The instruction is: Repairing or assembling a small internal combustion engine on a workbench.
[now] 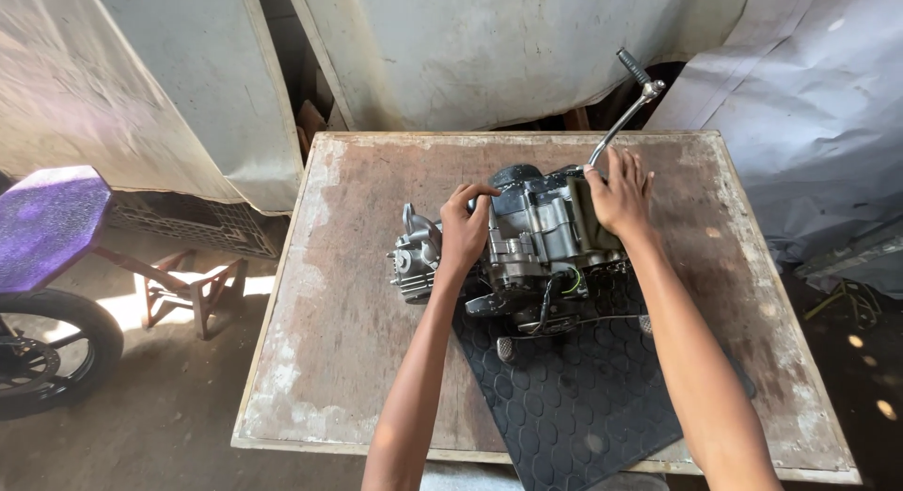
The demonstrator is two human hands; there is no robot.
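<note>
Left hand: fingers curled over the top edge of the grey cast-metal motorcycle engine block, tips hooked toward the dark upper casing, thumb side hidden behind the knuckles. Gripping the engine, not loose.

Right hand: fingers spread and pressed flat against the engine's right side cover, at the base of the chrome kick-start lever with a black ribbed rubber end. Palm is hidden, so I can't tell if it grips anything or only pushes.

Engine sits roughly mid-table, its near half on the black rubber mat with a hexagon pattern, its finned cylinder end pointing left onto bare wood. Lever rises up and away past the table's far edge. Underside parts and the black cables near the mat are hard to make out in shadow.

Mat overhangs the near edge of the worn brown wooden table with flaking pale edges; its lower end is cut off by the frame. Both forearms are cut off at the bottom.

Around: pale tarpaulin sheets behind, a purple octagonal stool top at left, a black motorcycle wheel partly out of frame below it.
</note>
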